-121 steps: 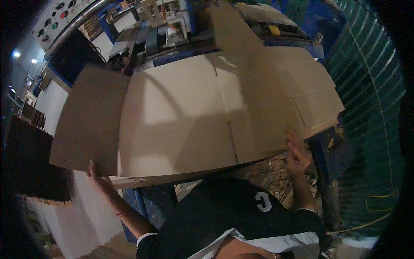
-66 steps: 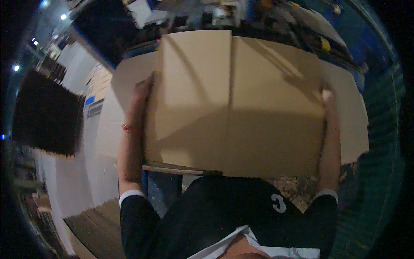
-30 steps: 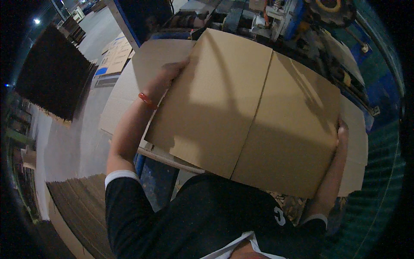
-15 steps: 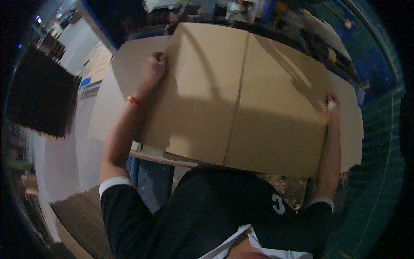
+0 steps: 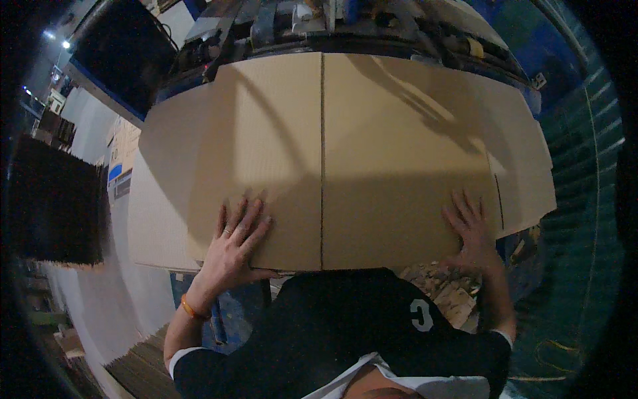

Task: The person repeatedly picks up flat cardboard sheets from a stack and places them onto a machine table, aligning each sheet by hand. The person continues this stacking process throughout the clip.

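A wide brown cardboard sheet point(image 5: 392, 219) with a dark line down its middle lies flat before me, its near edge close to my body. My left hand point(image 5: 236, 243) rests on its near left part, fingers spread and pointing away from me. On the near right part lies my right hand point(image 5: 470, 233), its fingers stretched out too. Nothing is held in either hand. Under the sheet, paler cardboard point(image 5: 163, 206) sticks out on the left and right sides.
Dark machinery point(image 5: 279, 33) runs along the far edge. At far left stands a dark stack point(image 5: 56, 206) of sheets, with another stack point(image 5: 143, 366) lower down. Cardboard scraps point(image 5: 445, 292) lie below the near right edge. Green ribbed sheeting point(image 5: 565, 286) covers the right side.
Both hands have let go of the sheet's sides and come down to its near edge, fingers now spread flat. The sheet has shifted left and straightened, and the view has turned.
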Action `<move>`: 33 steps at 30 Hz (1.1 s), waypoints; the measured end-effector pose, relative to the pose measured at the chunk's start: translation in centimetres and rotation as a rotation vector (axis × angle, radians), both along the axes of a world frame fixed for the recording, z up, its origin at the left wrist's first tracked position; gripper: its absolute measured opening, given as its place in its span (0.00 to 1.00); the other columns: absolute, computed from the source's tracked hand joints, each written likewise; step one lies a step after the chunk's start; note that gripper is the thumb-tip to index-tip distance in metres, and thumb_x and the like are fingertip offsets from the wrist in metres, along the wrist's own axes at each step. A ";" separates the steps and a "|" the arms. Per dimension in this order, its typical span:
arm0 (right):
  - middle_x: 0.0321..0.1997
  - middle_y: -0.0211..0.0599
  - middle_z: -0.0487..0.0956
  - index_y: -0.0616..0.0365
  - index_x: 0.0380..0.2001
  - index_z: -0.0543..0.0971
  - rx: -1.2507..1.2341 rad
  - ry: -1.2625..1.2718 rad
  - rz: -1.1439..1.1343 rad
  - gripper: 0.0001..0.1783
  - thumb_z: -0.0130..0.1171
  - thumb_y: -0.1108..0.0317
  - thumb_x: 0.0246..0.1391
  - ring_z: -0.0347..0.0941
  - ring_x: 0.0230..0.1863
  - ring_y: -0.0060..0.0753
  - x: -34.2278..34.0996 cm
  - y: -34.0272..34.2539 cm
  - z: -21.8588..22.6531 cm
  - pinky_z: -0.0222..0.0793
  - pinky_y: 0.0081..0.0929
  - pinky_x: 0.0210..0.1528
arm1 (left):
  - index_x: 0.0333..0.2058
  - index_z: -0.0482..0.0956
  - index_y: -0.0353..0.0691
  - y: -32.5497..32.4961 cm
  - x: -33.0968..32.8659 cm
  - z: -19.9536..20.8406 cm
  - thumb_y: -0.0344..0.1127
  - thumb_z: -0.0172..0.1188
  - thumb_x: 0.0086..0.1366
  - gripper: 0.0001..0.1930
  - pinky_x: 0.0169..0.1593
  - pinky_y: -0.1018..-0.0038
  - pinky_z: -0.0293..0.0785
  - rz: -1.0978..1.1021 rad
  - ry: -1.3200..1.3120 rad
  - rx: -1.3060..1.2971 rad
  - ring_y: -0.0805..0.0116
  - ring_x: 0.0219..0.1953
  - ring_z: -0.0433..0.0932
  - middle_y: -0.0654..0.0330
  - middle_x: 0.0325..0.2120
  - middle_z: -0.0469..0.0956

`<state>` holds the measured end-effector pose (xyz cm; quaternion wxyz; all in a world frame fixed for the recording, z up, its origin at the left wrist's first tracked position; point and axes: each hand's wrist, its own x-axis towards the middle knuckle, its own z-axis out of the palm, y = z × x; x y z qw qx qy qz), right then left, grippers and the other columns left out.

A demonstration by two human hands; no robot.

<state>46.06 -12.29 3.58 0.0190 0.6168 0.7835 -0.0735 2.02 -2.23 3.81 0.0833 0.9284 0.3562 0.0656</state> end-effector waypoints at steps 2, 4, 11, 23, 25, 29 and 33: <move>0.68 0.42 0.48 0.48 0.59 0.63 0.080 0.034 0.034 0.54 0.59 0.29 0.28 0.37 0.69 0.53 0.9 1.5 -0.8 0.30 0.60 0.65 | 0.57 0.61 0.40 0.8 -0.2 -0.3 0.56 0.67 0.38 0.47 0.65 0.51 0.40 0.022 -0.002 0.025 0.49 0.63 0.51 0.50 0.60 0.56; 0.68 0.42 0.49 0.47 0.59 0.63 0.096 0.020 0.070 0.54 0.59 0.29 0.29 0.36 0.69 0.53 1.3 3.0 -1.3 0.30 0.60 0.65 | 0.57 0.60 0.39 1.5 -0.5 -0.8 0.56 0.66 0.40 0.47 0.64 0.51 0.43 0.034 -0.039 0.067 0.50 0.62 0.54 0.50 0.59 0.58; 0.68 0.40 0.49 0.46 0.59 0.62 0.127 -0.066 0.035 0.52 0.59 0.32 0.31 0.38 0.69 0.50 2.2 6.7 -0.8 0.31 0.57 0.66 | 0.58 0.58 0.36 4.1 -0.5 -1.9 0.55 0.63 0.45 0.45 0.61 0.53 0.54 0.060 -0.251 0.182 0.50 0.59 0.61 0.49 0.56 0.62; 0.63 0.39 0.61 0.53 0.58 0.62 0.194 0.155 -0.056 0.41 0.57 0.43 0.43 0.56 0.62 0.49 5.6 22.1 -2.6 0.48 0.45 0.64 | 0.58 0.56 0.36 20.2 4.6 -2.8 0.62 0.51 0.55 0.41 0.59 0.56 0.55 0.127 -0.289 0.437 0.50 0.54 0.64 0.48 0.51 0.66; 0.63 0.42 0.61 0.59 0.56 0.63 0.260 0.447 -0.029 0.36 0.57 0.50 0.48 0.55 0.63 0.48 5.7 23.5 -3.5 0.51 0.44 0.62 | 0.58 0.55 0.36 21.3 6.0 -2.3 0.63 0.50 0.56 0.41 0.60 0.54 0.52 0.264 -0.266 0.524 0.51 0.54 0.64 0.49 0.51 0.66; 0.61 0.48 0.63 0.62 0.52 0.68 0.376 -0.225 -0.274 0.30 0.58 0.54 0.49 0.59 0.61 0.47 6.9 19.0 -3.3 0.60 0.40 0.57 | 0.60 0.50 0.34 17.8 5.3 -2.3 0.56 0.56 0.55 0.43 0.62 0.52 0.47 0.429 -0.359 0.583 0.51 0.56 0.62 0.47 0.54 0.63; 0.61 0.53 0.60 0.65 0.54 0.65 0.565 0.204 -0.390 0.29 0.53 0.57 0.54 0.58 0.61 0.46 11.0 7.3 -2.9 0.52 0.38 0.62 | 0.57 0.53 0.25 9.3 -3.1 -3.2 0.44 0.62 0.55 0.40 0.62 0.58 0.47 0.987 -0.600 0.602 0.45 0.57 0.59 0.40 0.55 0.60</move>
